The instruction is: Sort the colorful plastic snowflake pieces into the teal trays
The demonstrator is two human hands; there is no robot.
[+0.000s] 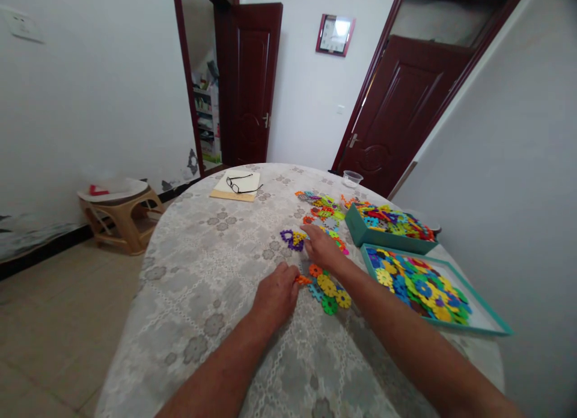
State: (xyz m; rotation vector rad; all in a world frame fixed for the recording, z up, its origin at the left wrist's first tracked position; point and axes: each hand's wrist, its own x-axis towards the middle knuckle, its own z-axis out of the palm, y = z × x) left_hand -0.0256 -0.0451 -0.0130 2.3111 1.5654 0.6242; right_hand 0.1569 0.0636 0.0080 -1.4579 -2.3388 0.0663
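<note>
Low over the tablecloth, my left hand [276, 293] is closed, fingertips pinching an orange toothed plastic piece [303, 279]. To its right lie linked or overlapping gear-shaped pieces: yellow discs [328, 285], a green disc [330, 305] and a light-blue piece [315, 290]. My right hand [322, 245] is farther out, fingers apart and pointing left over the loose pieces. Just beyond its fingertips are yellow pieces [298, 237] beside a cluster of purple pieces [293, 240]. Whether the fingertips touch them I cannot tell. The hand partly hides more coloured pieces behind it.
On the right stand a teal box [392, 240] heaped with plastic pieces and a shallow tray [489, 310] of toothed discs. Glasses [237, 186] rest on a notepad [220, 194] at the far left. A clear plastic bowl [352, 178] sits at the back edge.
</note>
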